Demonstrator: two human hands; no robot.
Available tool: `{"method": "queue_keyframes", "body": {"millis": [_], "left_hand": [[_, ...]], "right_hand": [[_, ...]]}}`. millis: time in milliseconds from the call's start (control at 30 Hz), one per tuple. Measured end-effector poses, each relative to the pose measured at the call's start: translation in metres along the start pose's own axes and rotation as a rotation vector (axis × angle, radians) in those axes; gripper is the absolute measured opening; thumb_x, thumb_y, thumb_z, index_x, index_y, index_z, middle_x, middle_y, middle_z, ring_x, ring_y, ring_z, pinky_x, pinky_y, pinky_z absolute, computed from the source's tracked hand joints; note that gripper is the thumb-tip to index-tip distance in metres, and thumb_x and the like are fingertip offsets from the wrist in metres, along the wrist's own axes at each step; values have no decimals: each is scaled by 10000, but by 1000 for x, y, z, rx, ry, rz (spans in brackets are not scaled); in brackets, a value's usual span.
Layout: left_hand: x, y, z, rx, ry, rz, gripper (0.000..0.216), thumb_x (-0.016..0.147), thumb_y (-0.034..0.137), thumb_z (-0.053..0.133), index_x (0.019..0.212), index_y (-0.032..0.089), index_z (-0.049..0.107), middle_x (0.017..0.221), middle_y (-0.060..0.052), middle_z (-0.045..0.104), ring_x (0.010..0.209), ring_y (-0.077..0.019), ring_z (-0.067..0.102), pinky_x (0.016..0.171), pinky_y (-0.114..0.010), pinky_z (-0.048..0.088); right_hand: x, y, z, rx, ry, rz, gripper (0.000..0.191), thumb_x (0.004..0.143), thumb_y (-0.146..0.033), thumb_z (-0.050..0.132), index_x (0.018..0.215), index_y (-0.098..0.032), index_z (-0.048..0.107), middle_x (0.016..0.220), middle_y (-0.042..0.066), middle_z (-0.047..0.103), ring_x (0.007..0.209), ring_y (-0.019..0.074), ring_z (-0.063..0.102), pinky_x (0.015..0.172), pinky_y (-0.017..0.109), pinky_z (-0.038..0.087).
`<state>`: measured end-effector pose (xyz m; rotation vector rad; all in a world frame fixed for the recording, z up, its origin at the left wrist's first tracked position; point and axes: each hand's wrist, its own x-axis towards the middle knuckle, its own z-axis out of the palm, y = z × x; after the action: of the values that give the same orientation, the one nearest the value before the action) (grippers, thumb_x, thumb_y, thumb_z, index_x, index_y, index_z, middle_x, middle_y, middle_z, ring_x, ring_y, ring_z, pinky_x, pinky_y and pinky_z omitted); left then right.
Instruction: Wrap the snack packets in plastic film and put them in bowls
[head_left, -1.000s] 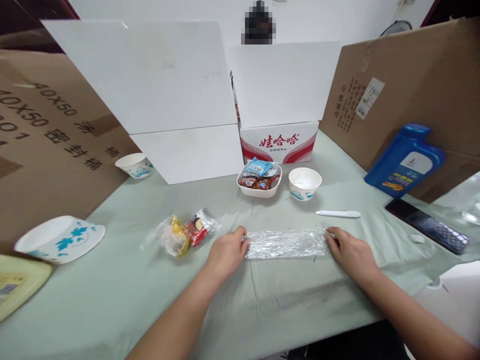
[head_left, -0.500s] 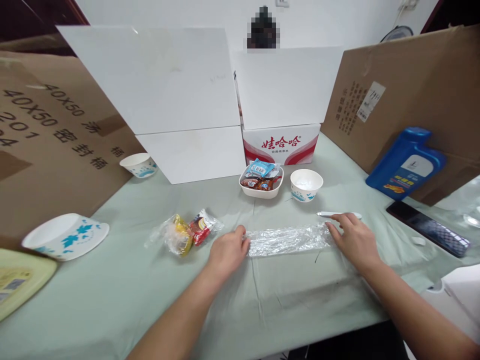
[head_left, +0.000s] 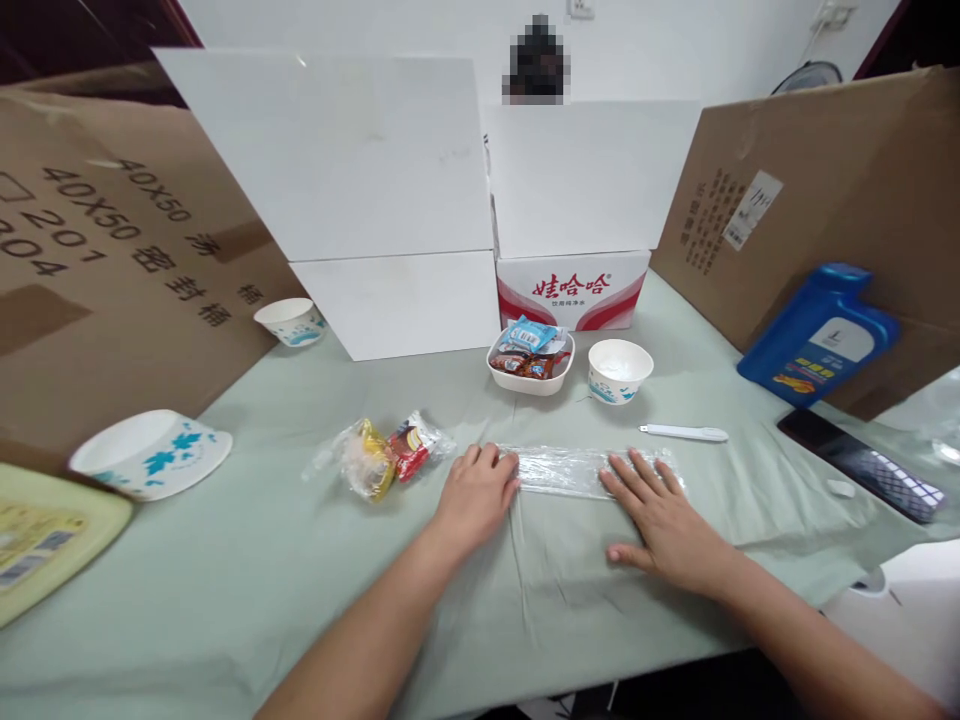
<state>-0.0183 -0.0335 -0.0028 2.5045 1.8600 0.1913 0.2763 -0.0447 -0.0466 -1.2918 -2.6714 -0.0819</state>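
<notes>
A clear plastic bag lies flattened on the pale green tablecloth in front of me. My left hand rests on its left end with the fingers curled down against the plastic. My right hand lies flat on the bag's right part, fingers stretched out and spread. To the left of my left hand sits a small clear bag of snack packets, yellow and red inside.
A white dish of wrapped snacks and a paper cup stand behind the bag, a white pen to the right. Further right are a blue bottle and a phone. White and brown cartons ring the table; bowls sit at left.
My right hand slid left from the bag's right end and now lies flat on the plastic with fingers spread. My left hand stayed at the left end. The camera view shifted slightly.
</notes>
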Motion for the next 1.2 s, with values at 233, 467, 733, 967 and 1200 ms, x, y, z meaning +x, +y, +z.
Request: {"method": "queue_keyframes", "body": {"millis": [233, 467, 733, 967, 1200], "left_hand": [[0, -5, 3, -16, 78, -24, 352, 919, 239, 501, 1268, 263, 544, 1337, -89, 532, 1231, -325, 421, 994, -507, 347], [-25, 36, -7, -272, -13, 311, 271, 909, 220, 497, 1164, 208, 588, 1083, -83, 606, 1007, -233, 542, 895, -381, 462], [-21, 25, -7, -493, -212, 625, 329, 823, 95, 554, 1098, 250, 648, 1170, -34, 639, 1134, -220, 514, 1003, -384, 400], [-7, 11, -6, -634, -267, 709, 456, 761, -18, 474, 1055, 266, 677, 1091, 3, 706, 1104, -179, 561, 1036, -337, 399], [-5, 9, 0, -694, -213, 662, 367, 853, 58, 422, 1054, 218, 684, 991, -39, 722, 1009, -183, 599, 950, -320, 471]], "right_hand": [[-67, 2, -7, -3, 131, -45, 673, 832, -536, 599, 1415, -243, 433, 1398, 121, 516, 1255, 309, 477, 976, 483, 414], [-79, -36, -35, 166, 279, -147, 261, 851, -128, 517, 1032, -249, 661, 1087, 88, 675, 1026, 255, 606, 843, 404, 485], [-16, -45, -94, 578, -211, -363, 365, 887, -99, 425, 1174, -234, 603, 922, 56, 685, 867, 171, 620, 788, 308, 486], [94, -6, -60, 754, -158, -24, 225, 870, -345, 579, 1037, -212, 648, 847, 11, 699, 707, 136, 622, 645, 240, 483], [123, -4, 3, 705, -35, 115, 202, 834, -343, 616, 974, -200, 643, 810, 5, 708, 678, 144, 622, 639, 251, 467]]}}
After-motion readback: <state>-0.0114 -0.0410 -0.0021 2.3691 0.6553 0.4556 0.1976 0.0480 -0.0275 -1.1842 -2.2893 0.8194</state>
